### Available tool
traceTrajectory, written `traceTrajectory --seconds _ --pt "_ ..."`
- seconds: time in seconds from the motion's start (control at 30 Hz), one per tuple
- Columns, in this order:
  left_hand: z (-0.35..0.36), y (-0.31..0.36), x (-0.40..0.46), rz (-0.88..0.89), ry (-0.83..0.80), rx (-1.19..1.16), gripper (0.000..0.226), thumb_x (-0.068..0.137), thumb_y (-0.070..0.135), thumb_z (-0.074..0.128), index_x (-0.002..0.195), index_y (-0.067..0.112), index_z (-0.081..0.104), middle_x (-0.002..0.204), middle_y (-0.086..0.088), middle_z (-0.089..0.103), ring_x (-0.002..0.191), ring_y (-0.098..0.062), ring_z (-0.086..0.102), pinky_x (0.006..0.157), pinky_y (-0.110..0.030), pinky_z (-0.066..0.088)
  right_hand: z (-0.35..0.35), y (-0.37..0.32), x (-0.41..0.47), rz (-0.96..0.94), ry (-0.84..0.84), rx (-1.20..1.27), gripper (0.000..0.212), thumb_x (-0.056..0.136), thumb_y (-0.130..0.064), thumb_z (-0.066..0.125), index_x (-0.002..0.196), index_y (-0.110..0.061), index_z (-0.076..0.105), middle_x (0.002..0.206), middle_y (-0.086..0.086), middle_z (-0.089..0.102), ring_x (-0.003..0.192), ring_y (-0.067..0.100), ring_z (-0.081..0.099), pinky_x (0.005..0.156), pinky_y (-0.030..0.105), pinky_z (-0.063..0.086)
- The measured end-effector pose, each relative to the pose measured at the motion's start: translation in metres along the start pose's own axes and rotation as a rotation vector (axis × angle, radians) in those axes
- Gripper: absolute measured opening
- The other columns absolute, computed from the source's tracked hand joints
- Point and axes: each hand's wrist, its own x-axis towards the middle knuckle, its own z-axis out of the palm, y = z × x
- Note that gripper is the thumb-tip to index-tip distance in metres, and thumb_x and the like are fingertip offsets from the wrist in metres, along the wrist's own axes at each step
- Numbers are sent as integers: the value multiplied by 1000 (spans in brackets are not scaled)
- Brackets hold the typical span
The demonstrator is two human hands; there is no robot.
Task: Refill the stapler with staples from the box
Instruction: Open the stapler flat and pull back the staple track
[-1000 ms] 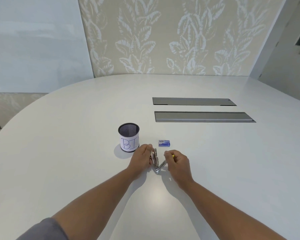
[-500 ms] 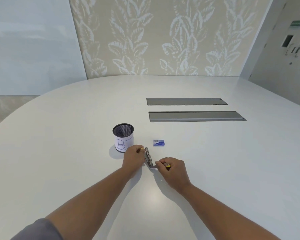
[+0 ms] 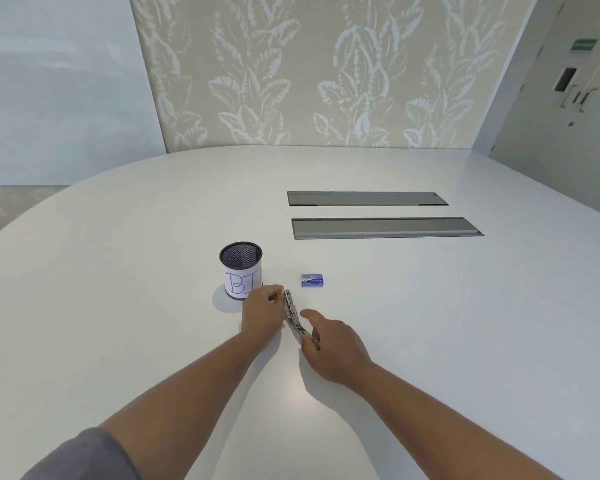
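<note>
Stapler (image 3: 293, 315): metal, opened out, lying on the white bench (image 3: 430, 323) between my two hands, its long axis running from near the pen cup down toward me. A touch of yellow shows at its far end.

Left hand (image 3: 261, 311): my fingers are curled round the far part of the stapler and grip it from the left side; the back of the hand faces the camera.

Right hand (image 3: 329, 344): my fingers pinch the near end of the stapler, with the forefinger stretched forward over it. The fingertips are mostly hidden under the hand.

Box of staples (image 3: 312, 280): small, blue, lying flat on the bench just beyond the stapler and slightly to its right, apart from both hands. I cannot tell if it is open.

Pen cup (image 3: 240, 270): black mesh, upright, with a white paper label bearing blue handwritten letters; it stands just beyond my left hand, left of the box.

Two grey cable hatches (image 3: 387, 227): long, set flush in the bench, well beyond the box.

Leaf-patterned wall panel (image 3: 309, 71): behind the bench.

Door (image 3: 575, 98): grey, at far right.
</note>
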Motion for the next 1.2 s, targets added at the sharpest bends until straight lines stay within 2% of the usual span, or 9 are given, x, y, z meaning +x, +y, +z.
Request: traceTrajectory --seconds 0.1,0.17,0.3,0.4,0.63,0.8,0.9,1.03,1.2 --pt "-1 -1 2 21 -25 39 24 93 10 60 113 10 74 99 -5 75 71 -18 69 50 -22 54 -2 -4 3 44 -100 -35 70 87 -36 43 154 -33 25 84 -3 66 80 24 61 64 34 45" --pt "-1 -1 2 18 -49 51 23 92 9 60 109 12 75 95 1 75 71 -12 68 51 -17 52 -1 -7 4 65 -134 -53 78 85 -37 43 157 -32 17 84 -4 63 80 25 58 62 34 40" --pt "1 1 2 68 -84 148 26 90 8 59 105 19 77 103 6 75 91 -12 68 76 -19 46 2 -11 4 85 -152 -134 83 84 -37 43 159 -30 9 72 -10 48 74 24 52 55 33 31" --pt "5 2 -1 108 -113 244 30 93 10 57 113 20 76 113 8 73 105 -11 64 86 -19 41 4 -12 6 98 -168 -164 85 83 -39 42 160 -30 5 73 -8 49 74 25 53 59 34 35" --pt "1 5 1 168 -264 346 41 97 14 47 134 26 62 122 5 69 115 -17 61 91 -23 40 10 -11 11 113 -115 -236 69 98 -44 34 160 -25 10 78 -3 52 74 26 52 62 36 37" --pt "-4 3 5 230 -289 358 14 99 27 56 107 25 68 102 11 72 98 -12 63 81 -23 41 13 -12 12 106 -87 -281 66 101 -42 31 161 -22 13 80 0 56 72 25 51 61 35 35" --pt "-3 2 5 214 -259 328 17 97 25 61 108 21 72 105 10 73 100 -10 63 84 -22 42 12 -12 14 111 -83 -291 64 101 -40 31 160 -21 15 89 4 66 73 25 50 61 35 35" --pt "-3 3 7 161 -237 264 16 93 23 67 106 20 75 102 11 73 100 -7 64 84 -19 41 12 -13 16 106 -96 -291 63 101 -38 31 160 -20 17 91 5 66 75 28 54 62 35 36" --pt "-1 2 6 143 -212 270 17 91 22 70 107 18 76 104 8 74 100 -8 64 86 -19 40 13 -14 17 89 -98 -307 59 101 -38 31 158 -20 25 96 8 69 89 33 65 65 37 40"
